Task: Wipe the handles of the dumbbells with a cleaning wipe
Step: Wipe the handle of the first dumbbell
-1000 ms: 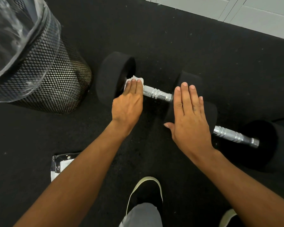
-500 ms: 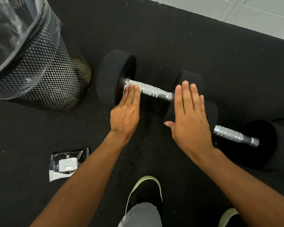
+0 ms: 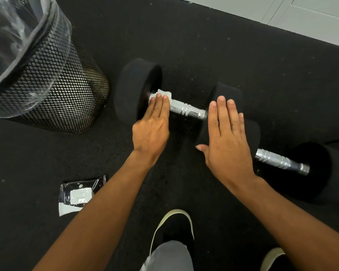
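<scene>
While the left hand (image 3: 151, 132) presses a white wipe (image 3: 163, 94) with straight fingers onto the dumbbell handle (image 3: 186, 109) at frame centre, beside the left weight (image 3: 133, 90), the right hand (image 3: 227, 137) lies flat, fingers extended, on the right weight (image 3: 226, 89). A second dumbbell (image 3: 278, 161) lies at right.

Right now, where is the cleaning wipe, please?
Head view, centre-left: the cleaning wipe sits under the left hand on the dumbbell handle, beside its left head.

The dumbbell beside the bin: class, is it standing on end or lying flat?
Lying flat. The dumbbell has both black ends on the floor, its silver handle running level between them.
</scene>
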Motion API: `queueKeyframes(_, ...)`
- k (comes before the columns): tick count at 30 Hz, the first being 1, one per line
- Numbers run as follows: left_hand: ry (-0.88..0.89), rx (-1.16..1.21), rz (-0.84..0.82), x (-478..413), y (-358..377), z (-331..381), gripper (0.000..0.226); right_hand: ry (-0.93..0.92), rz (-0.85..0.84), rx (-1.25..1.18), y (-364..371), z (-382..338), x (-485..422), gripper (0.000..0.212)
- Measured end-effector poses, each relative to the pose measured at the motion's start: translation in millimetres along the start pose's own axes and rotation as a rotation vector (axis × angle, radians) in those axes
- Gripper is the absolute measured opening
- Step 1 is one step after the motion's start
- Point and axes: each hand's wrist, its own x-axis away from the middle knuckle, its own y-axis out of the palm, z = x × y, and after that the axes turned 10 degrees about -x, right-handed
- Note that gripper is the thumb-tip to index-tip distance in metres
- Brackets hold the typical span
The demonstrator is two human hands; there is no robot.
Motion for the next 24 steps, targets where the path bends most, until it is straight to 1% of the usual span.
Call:
queueKeyframes(6, -0.012, 0.026, -0.028, 12, 4, -3, 0.057, -0.001, 0.006, 0.008, 1, -1, 1, 0.11)
queueKeyframes(14, 0.025, -0.054, -0.002, -10, -4, 1, 0.055, 0.002, -0.025, -0.003, -2, 0, -2, 0.112)
queueKeyframes(18, 0.067, -0.065, -0.021, -21, -8, -2, 0.052, 0.003, -0.025, -0.009, -2, 0, -1, 0.111)
queueKeyframes(24, 0.056, -0.056, -0.008, -24, -7, 0, 0.054, -0.001, -0.02, -0.012, -2, 1, -1, 0.111)
